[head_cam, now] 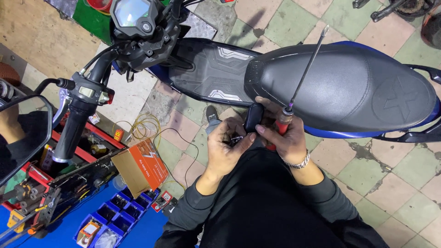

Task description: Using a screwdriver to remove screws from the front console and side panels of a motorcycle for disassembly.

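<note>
1. Gripping a red-handled screwdriver (294,94) in your right hand (287,138), you pinch a small black part (253,117) with it too.
2. Your left hand (225,147) closes on small metal pieces beside that part.
3. Work sits midway: part off the scooter (349,87), nothing refitted yet.

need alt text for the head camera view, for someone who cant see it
Seen from above, a person's left hand and right hand hold a small black part between them, the right also gripping a red-handled screwdriver pointing up. Behind them stands a blue scooter with a black seat on a tiled floor.
</note>
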